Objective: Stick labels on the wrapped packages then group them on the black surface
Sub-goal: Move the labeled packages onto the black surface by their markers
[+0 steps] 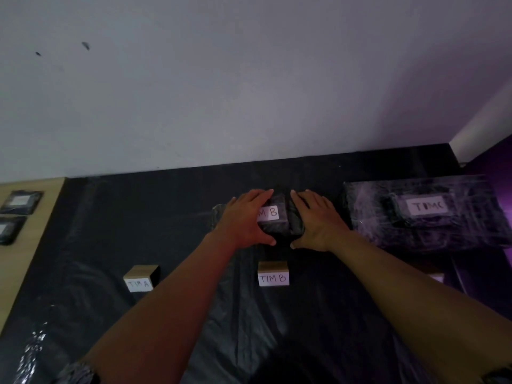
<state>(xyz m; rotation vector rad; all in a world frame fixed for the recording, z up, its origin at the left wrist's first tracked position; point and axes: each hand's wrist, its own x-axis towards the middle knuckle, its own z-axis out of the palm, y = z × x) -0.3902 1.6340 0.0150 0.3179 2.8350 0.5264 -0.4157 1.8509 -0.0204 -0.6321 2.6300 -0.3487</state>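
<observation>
Toward the far edge of the black plastic-covered worktop (110, 217), a small black-wrapped package (278, 220) bearing a white label (270, 213) lettered "M B" where it shows is flanked by both hands. The left hand (245, 217) is laid on its left side with fingers straight and thumb spread along the near edge; the right hand (315, 220) is pressed flat against its right side, fingers likewise extended. Nearer the front edge, a small wooden block marked "TIM B" (273, 273) is stood, and well to its left a similar block marked "TIM A" (140, 278). At the far right corner, a large film-wrapped dark bundle labelled "TIMC" (426, 212) is seen. Two dark framed items (16, 214) are lying on the bare wood at the left edge.
</observation>
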